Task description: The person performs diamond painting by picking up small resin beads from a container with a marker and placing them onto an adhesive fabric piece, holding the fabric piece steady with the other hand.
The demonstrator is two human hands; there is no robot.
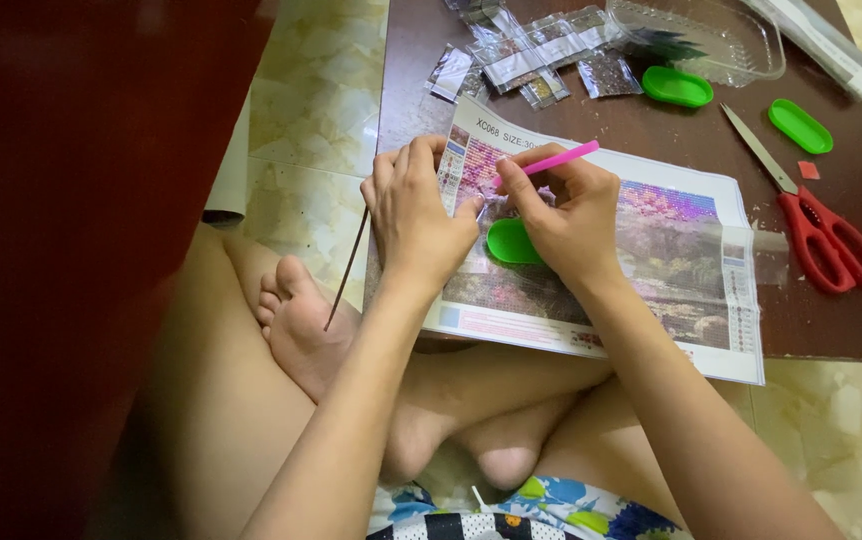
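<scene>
A diamond-painting canvas (671, 240) with a colourful landscape picture lies on the near edge of a dark brown low table (651, 130). My right hand (566, 215) grips a pink applicator pen (563, 157), its tip down on the canvas's upper left part. My left hand (413, 210) rests flat on the canvas's left edge, fingers curled over it. A small green tray (509, 243) lies on the canvas between my two hands, partly hidden by the right one.
Red-handled scissors (821, 235) lie at the table's right. Two more green trays (678, 86) (800, 125), a clear plastic box (711, 35) and several small bead packets (536, 60) sit at the back. A thin dark stick (348, 268) leans by the table's left edge. My crossed legs are below.
</scene>
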